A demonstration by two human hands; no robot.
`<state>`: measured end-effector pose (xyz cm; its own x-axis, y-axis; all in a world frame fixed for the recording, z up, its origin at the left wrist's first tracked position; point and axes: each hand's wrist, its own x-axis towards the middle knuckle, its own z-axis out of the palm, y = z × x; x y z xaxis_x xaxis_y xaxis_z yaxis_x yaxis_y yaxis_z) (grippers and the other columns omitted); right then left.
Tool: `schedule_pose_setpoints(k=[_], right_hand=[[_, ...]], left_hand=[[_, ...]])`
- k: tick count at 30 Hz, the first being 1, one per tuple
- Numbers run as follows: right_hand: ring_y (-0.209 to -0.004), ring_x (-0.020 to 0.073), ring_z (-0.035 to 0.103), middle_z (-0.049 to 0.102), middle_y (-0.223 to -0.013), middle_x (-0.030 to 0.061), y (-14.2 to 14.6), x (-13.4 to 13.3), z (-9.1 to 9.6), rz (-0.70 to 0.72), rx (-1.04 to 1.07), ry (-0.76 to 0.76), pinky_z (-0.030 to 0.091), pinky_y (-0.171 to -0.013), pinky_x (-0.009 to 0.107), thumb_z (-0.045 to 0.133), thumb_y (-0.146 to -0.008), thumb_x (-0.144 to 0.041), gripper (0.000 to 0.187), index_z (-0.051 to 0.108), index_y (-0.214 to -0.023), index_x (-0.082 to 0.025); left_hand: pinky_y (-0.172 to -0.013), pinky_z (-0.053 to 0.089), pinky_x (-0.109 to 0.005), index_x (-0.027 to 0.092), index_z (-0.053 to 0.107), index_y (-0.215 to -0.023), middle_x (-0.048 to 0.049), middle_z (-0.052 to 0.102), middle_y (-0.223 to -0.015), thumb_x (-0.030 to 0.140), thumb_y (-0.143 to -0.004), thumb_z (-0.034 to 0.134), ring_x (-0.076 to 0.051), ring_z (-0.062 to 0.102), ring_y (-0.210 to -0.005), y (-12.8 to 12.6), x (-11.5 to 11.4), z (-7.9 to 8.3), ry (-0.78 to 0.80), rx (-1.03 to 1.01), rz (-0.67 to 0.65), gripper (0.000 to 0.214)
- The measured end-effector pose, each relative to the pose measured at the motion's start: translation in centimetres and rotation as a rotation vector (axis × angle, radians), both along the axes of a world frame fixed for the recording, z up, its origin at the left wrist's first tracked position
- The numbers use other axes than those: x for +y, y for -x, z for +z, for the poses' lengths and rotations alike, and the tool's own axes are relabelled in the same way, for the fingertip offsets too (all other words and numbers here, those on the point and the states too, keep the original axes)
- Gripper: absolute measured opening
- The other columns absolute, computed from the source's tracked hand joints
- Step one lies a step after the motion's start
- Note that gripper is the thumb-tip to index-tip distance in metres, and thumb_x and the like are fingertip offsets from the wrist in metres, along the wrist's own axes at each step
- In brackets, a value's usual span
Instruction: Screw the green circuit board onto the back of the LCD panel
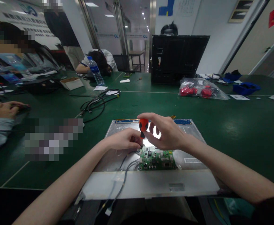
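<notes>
In my right hand (167, 131) is a stubby orange-and-black screwdriver (143, 126), held upright with the index finger over its top and the thumb at its side. Beneath it lies the upper left corner of a green circuit board (159, 158). My left hand (127, 139) is closed at that corner, fingertips pressed together beside the screwdriver's lower end; what they pinch, if anything, is hidden. The board rests on the metal back of a flat display panel (151, 184), which has a blue strip board (183, 122) along its far edge. Grey cables (124, 178) run from the board's left side.
Black cables (97, 101) lie coiled beyond my left arm. Farther back are a water bottle (96, 71), a standing black panel (177, 57), a plastic bag with red items (201, 89) and a blue tray (246, 88). A co-worker's hand (2, 110) is at the left.
</notes>
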<state>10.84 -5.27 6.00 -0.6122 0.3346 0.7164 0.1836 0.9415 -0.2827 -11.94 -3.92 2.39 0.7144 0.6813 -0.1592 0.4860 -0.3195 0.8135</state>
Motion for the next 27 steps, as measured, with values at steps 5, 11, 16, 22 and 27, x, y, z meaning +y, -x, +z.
schedule_pose_setpoints(k=[5, 11, 16, 22, 27], right_hand=[[-0.061, 0.0054, 0.056, 0.066, -0.095, 0.0001, 0.08, 0.03, -0.05, -0.02, 0.007, -0.015, 0.043, -0.052, 0.019, 0.055, -0.094, -0.016, 0.036, 0.044, -0.128, -0.016], [-0.062, 0.0056, 0.053, 0.065, -0.092, -0.001, 0.07, 0.22, -0.07, -0.042, -0.003, -0.045, 0.043, -0.053, 0.018, 0.058, -0.099, -0.021, 0.03, 0.047, -0.126, -0.018], [-0.065, 0.0073, 0.056, 0.065, -0.095, -0.0003, 0.0, 0.12, -0.02, -0.042, -0.041, 0.003, 0.045, -0.054, 0.02, 0.058, -0.098, -0.022, 0.038, 0.045, -0.133, -0.019], [-0.068, 0.0091, 0.058, 0.066, -0.1, 0.0021, -0.02, 0.06, -0.07, -0.03, -0.049, 0.007, 0.045, -0.055, 0.022, 0.053, -0.095, -0.015, 0.047, 0.041, -0.14, -0.019], [-0.065, 0.0084, 0.055, 0.065, -0.092, 0.0005, 0.04, 0.11, -0.04, -0.062, -0.047, -0.046, 0.043, -0.056, 0.023, 0.055, -0.096, -0.02, 0.037, 0.044, -0.131, -0.017]], left_hand=[[-0.064, 0.042, -0.026, 0.016, 0.069, -0.081, 0.0006, 0.061, -0.073, 0.027, -0.08, 0.068, -0.015, 0.056, -0.068, -0.03, 0.03, 0.17, -0.004, -0.001, -0.015, 0.012], [-0.065, 0.042, -0.027, 0.016, 0.071, -0.083, 0.0003, 0.061, -0.073, 0.029, -0.08, 0.068, -0.016, 0.056, -0.068, 0.1, 0.03, -0.06, -0.015, -0.007, -0.004, 0.013], [-0.066, 0.043, -0.027, 0.016, 0.07, -0.086, 0.0007, 0.061, -0.074, 0.029, -0.079, 0.068, -0.016, 0.056, -0.07, 0.16, -0.04, -0.16, -0.025, -0.027, 0.001, 0.014], [-0.062, 0.04, -0.026, 0.016, 0.068, -0.083, 0.0012, 0.059, -0.071, 0.029, -0.08, 0.067, -0.015, 0.054, -0.065, 0.19, 0.03, -0.35, -0.02, -0.023, -0.006, 0.013], [-0.063, 0.041, -0.026, 0.017, 0.068, -0.083, 0.0013, 0.06, -0.07, 0.027, -0.08, 0.066, -0.015, 0.055, -0.066, 0.11, 0.06, -0.28, -0.018, -0.015, -0.011, 0.011]])
